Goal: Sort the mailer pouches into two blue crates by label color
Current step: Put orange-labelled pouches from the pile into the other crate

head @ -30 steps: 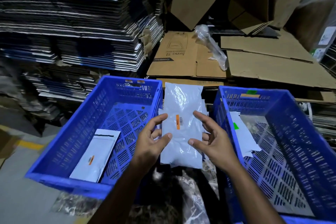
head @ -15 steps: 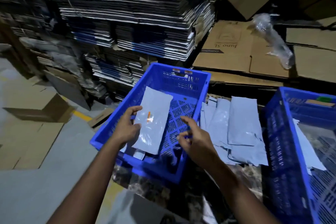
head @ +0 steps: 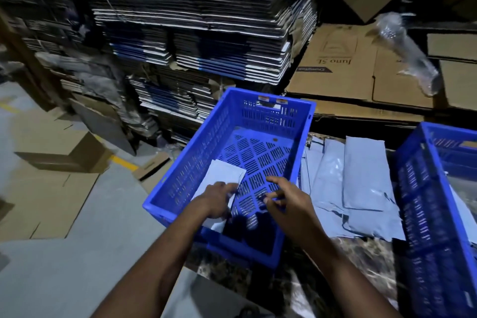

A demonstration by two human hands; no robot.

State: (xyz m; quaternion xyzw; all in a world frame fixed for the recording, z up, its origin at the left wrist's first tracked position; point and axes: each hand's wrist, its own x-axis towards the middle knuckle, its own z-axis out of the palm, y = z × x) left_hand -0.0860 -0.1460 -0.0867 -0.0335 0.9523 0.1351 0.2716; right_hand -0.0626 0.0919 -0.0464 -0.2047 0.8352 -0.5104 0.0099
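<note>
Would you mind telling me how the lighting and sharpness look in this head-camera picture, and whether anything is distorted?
Head view: dim, bluish light; the near end of the left crate lies in deep shadow below the hands. Head view: slight motion blur softens the left hand, right hand and plastic wrap. Head view: wide-angle bending curves the cardboard stacks near the edges.

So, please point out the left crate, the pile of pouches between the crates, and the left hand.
Left crate [head: 268, 100]: head view, on its far rim.
Pile of pouches [head: 364, 173]: head view, on the top pouch.
Left hand [head: 215, 200]: head view, on its back.
</note>
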